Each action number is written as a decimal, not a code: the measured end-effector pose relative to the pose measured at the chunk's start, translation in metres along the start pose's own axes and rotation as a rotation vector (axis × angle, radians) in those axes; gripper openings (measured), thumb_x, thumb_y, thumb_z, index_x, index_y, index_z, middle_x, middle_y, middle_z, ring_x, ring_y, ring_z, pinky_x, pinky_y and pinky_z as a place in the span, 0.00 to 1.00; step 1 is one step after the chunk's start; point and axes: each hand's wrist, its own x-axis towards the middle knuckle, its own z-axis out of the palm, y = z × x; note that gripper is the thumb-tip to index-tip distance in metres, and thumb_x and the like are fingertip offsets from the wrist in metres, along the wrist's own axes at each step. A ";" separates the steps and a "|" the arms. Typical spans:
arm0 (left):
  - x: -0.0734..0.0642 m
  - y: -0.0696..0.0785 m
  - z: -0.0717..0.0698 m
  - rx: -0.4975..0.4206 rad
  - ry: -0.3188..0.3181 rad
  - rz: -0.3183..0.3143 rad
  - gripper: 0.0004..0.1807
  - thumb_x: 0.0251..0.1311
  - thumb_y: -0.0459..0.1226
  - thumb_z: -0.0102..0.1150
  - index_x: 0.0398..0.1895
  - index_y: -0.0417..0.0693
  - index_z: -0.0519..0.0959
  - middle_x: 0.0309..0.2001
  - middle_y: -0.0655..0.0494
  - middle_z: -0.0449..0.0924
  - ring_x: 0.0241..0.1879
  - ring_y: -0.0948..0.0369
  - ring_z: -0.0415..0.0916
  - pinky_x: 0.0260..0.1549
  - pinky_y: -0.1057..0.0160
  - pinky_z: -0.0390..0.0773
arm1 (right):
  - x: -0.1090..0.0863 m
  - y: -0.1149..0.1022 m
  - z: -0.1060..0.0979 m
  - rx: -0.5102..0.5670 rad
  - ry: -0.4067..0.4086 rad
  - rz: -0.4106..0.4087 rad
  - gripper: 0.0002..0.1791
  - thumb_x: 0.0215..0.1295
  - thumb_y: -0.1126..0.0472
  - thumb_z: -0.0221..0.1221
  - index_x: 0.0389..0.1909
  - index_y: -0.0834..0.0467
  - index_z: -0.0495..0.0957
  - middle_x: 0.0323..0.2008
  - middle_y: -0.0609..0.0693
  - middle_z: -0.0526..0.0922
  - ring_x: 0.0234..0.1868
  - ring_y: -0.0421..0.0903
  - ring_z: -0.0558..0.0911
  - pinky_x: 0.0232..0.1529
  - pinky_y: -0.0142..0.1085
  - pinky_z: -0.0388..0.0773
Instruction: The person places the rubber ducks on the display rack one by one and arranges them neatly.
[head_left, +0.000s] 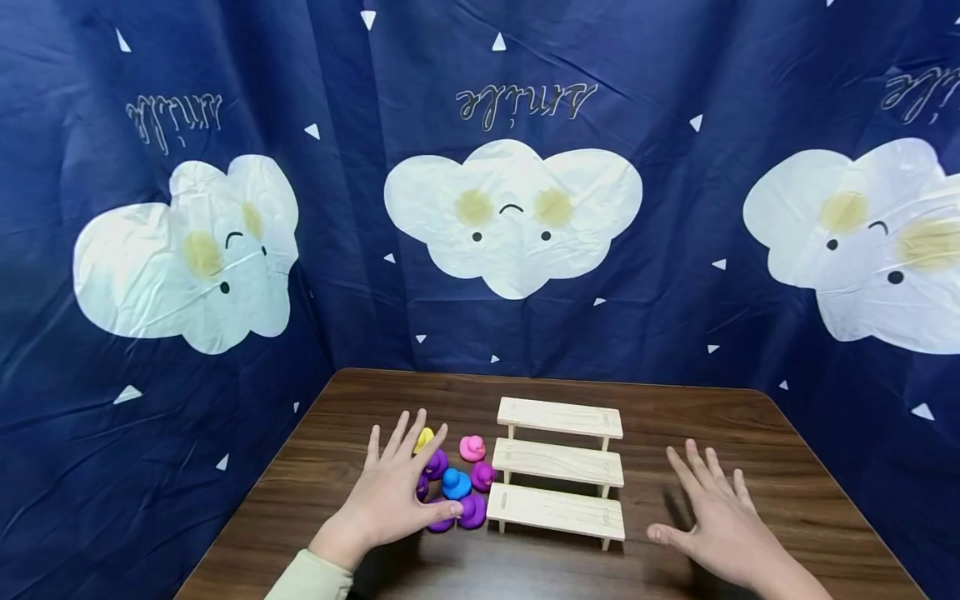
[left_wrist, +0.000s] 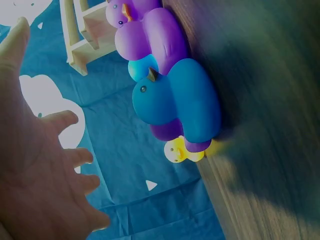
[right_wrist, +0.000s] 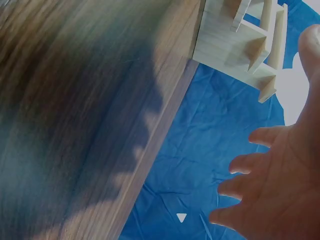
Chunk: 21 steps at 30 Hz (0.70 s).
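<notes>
My left hand is spread over a cluster of rubber ducks, its fingers straight and holding nothing. Among them I see a blue duck, a pink duck, a yellow duck and several purple ducks; the hand hides part of the group. In the left wrist view a blue duck sits nearest the palm. Right of the ducks stand three small wooden benches, a rear one, a middle one and a front one. My right hand hovers right of them, fingers spread and empty.
The dark wooden table has rounded far corners. A blue curtain with white clouds and triangles hangs behind it and along both sides. The benches stand in a row from front to back near the middle of the table.
</notes>
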 end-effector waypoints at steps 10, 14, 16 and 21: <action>0.001 -0.003 0.000 -0.042 -0.024 -0.012 0.59 0.51 0.76 0.64 0.83 0.61 0.61 0.84 0.46 0.48 0.83 0.45 0.39 0.73 0.26 0.40 | 0.004 0.000 0.002 0.032 -0.009 -0.026 0.67 0.51 0.28 0.72 0.81 0.63 0.55 0.78 0.72 0.56 0.76 0.75 0.57 0.73 0.74 0.42; 0.004 -0.008 0.000 -0.079 -0.029 -0.032 0.55 0.54 0.74 0.63 0.82 0.61 0.63 0.82 0.46 0.54 0.81 0.45 0.47 0.74 0.29 0.45 | 0.007 -0.003 0.003 0.037 -0.022 -0.043 0.63 0.51 0.29 0.73 0.78 0.63 0.63 0.74 0.68 0.67 0.71 0.72 0.68 0.64 0.72 0.65; 0.007 -0.011 -0.001 -0.095 -0.019 -0.044 0.52 0.57 0.73 0.63 0.81 0.59 0.65 0.81 0.45 0.58 0.80 0.44 0.52 0.74 0.30 0.50 | 0.009 -0.005 0.003 0.054 -0.036 -0.051 0.58 0.52 0.30 0.74 0.75 0.62 0.68 0.71 0.66 0.72 0.69 0.71 0.71 0.61 0.71 0.71; 0.016 -0.022 0.000 -0.135 0.024 -0.104 0.42 0.64 0.65 0.64 0.76 0.55 0.73 0.74 0.46 0.70 0.73 0.43 0.66 0.69 0.34 0.65 | 0.013 -0.011 0.006 0.130 -0.102 -0.071 0.51 0.54 0.34 0.74 0.71 0.62 0.74 0.66 0.63 0.78 0.66 0.66 0.76 0.60 0.66 0.75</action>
